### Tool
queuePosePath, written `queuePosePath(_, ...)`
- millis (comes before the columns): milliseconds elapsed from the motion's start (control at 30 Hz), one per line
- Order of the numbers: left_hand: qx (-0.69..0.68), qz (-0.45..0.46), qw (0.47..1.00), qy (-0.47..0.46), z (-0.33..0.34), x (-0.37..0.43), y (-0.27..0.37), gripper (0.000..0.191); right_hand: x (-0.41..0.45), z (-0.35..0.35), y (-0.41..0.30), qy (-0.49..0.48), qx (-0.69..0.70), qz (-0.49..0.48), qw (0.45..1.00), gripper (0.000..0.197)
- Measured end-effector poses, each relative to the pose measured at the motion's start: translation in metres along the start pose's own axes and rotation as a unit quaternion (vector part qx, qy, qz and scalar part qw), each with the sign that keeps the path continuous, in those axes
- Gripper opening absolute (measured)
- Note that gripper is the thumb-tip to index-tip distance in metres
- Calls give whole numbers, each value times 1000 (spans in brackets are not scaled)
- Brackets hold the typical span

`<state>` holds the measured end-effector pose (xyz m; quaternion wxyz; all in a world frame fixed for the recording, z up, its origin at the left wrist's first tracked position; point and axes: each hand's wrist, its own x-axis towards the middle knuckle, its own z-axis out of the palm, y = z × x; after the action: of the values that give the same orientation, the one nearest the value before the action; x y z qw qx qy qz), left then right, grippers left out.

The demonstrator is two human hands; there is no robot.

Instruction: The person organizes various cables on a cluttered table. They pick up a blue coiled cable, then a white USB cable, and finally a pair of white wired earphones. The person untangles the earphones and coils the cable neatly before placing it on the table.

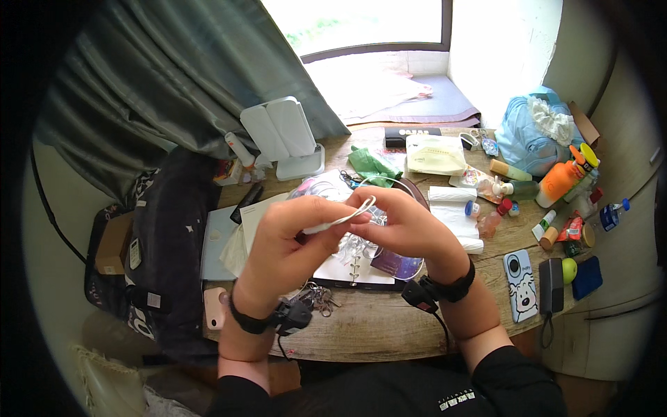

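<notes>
A thin white cable [359, 209] is pinched between the fingers of both my hands, above the middle of the wooden desk. My left hand [297, 234] grips it where a thicker white sleeve, perhaps a plug end, shows. My right hand [401, 221] holds a small folded loop at the fingertips. More of the cable hangs in loose curves behind and below the right hand. Under the hands lie an open ring binder [338, 272] with white pages, crumpled clear plastic [346, 250] and a dark purple printed card [398, 265]. Both wrists wear black straps with small wired devices.
A bunch of keys [320, 298] lies near the front edge. To the left are a grey laptop [219, 234], a pink phone [214, 308] and a folding white mirror or stand [281, 133]. Rightward stand an orange bottle [557, 182], several small bottles and a dog-patterned phone case [520, 286].
</notes>
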<state>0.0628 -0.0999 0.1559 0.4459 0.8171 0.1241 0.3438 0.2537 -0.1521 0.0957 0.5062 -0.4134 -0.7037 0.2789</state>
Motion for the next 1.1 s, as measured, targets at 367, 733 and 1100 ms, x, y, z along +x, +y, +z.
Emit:
queuePosePath(367, -110, -71, 972, 192, -69, 20, -7, 15, -11, -26, -8, 78, 355, -37, 931, 20)
queuePosePath(733, 516, 145, 829, 158, -85, 12, 9, 27, -24, -56, -1, 27, 493, -64, 867, 18)
queuePosePath(1100, 445, -7, 882, 153, -100, -7, 9, 33, -14, -56, 17, 33, 562, -140, 815, 11)
